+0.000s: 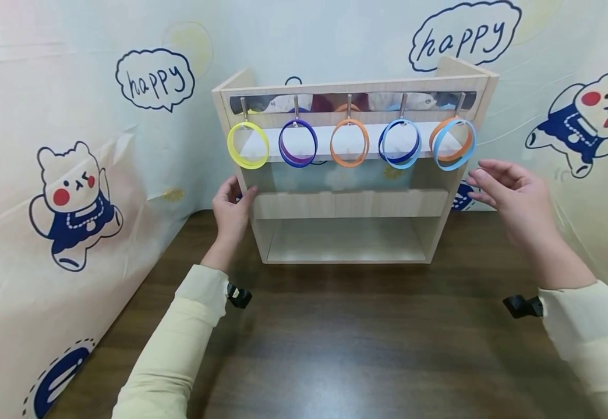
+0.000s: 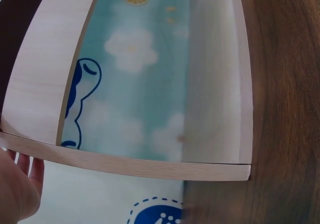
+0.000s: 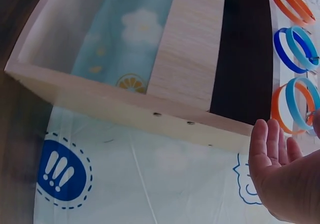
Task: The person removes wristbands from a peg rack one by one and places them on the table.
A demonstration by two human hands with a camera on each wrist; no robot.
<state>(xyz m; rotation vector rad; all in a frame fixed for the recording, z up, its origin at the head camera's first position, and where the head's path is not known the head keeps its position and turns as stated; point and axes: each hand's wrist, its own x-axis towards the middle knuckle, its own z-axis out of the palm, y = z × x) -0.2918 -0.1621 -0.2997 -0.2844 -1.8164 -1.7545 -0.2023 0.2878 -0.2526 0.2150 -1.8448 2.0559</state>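
A pale wooden rack stands upright on the table, with pegs along its upper front. Wristbands hang from the pegs: a yellow wristband, a purple and dark blue pair, an orange one, a light and dark blue pair and an orange and light blue pair. My left hand holds the rack's left side panel, thumb over the front edge and fingers along the outside. Beside the right panel, my right hand is held up with loosely bent fingers and nothing in it.
A dark brown wooden table extends in front of the rack. Behind and at the sides hangs a pale printed cloth with bears and "happy" bubbles. Small dark wrist cameras sit at both cuffs. The rack has a low open bottom compartment.
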